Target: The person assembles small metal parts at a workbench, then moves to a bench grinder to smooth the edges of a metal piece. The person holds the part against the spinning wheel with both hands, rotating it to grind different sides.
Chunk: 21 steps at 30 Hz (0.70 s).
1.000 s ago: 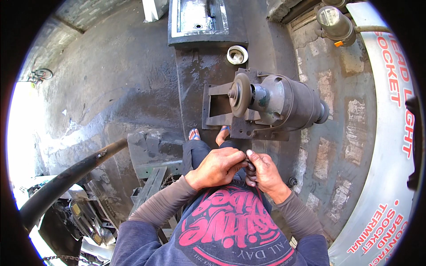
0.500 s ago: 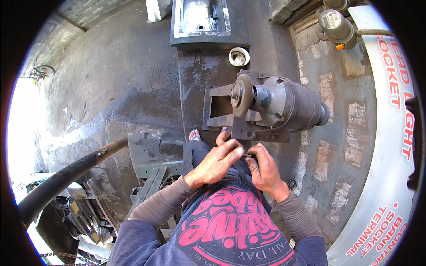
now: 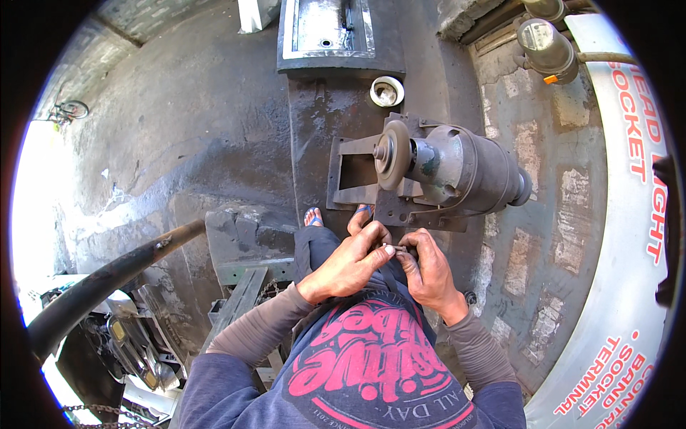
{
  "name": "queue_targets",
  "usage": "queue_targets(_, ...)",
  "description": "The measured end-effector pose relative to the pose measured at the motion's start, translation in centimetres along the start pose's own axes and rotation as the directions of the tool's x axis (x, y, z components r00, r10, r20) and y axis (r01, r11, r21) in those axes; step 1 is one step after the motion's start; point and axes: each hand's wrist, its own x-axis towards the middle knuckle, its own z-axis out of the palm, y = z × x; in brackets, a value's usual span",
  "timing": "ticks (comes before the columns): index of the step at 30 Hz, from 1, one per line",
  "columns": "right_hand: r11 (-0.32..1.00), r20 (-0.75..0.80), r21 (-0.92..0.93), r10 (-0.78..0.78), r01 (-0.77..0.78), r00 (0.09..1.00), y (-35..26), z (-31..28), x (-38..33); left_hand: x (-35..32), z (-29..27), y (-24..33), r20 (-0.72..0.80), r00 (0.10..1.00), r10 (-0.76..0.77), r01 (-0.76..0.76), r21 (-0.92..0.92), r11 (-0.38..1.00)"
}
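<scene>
Close together in front of my waist, both hands pinch a small, thin metal-looking piece (image 3: 397,248). My left hand (image 3: 346,266) closes thumb and forefinger on its left end. My right hand (image 3: 430,274) grips the other end with bent fingers, and the fingertips cover much of the piece. Its exact kind is too small to make out. Just beyond my hands stands a bench grinder (image 3: 477,169) with a round tan wheel (image 3: 393,155) on its left side. The hands are apart from the wheel.
The grinder sits on a metal frame (image 3: 357,194). Behind it are a white round bowl (image 3: 386,91) and a metal basin (image 3: 321,53). A dark pipe (image 3: 118,286) slants in from the left. A printed banner (image 3: 629,236) hangs at the right, near a round meter (image 3: 547,46).
My hands stay nearly in place, with the fingers shifting slightly around the small piece, and more of it shows between them now. The view has moved a little.
</scene>
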Motion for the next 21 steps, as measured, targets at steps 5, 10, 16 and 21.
queue_targets(5, 0.999, -0.014, 0.040, 0.015, -0.015, 1.000, -0.4, 0.0, 0.4, 0.2, -0.9, 1.5, 0.190, 0.911, -0.365, 0.409, -0.319, 0.855)
queue_targets(10, 0.972, -0.038, 0.165, 0.173, -0.164, 0.984, -1.0, 0.3, 0.9, 0.3, -1.0, 1.0, 0.281, 0.855, -0.436, 0.516, -0.538, 0.666)
queue_targets(16, 0.843, -0.186, 0.484, 0.360, -0.234, 0.914, 2.5, 4.0, 1.3, 0.8, -0.2, -2.2, 0.283, 0.900, -0.333, 0.420, -0.770, 0.481)
queue_targets(21, 0.613, -0.058, 0.714, 0.533, -0.337, 0.844, 4.8, 5.2, 1.7, 2.2, 1.0, -4.0, 0.173, 0.855, -0.488, 0.343, -0.895, 0.284)
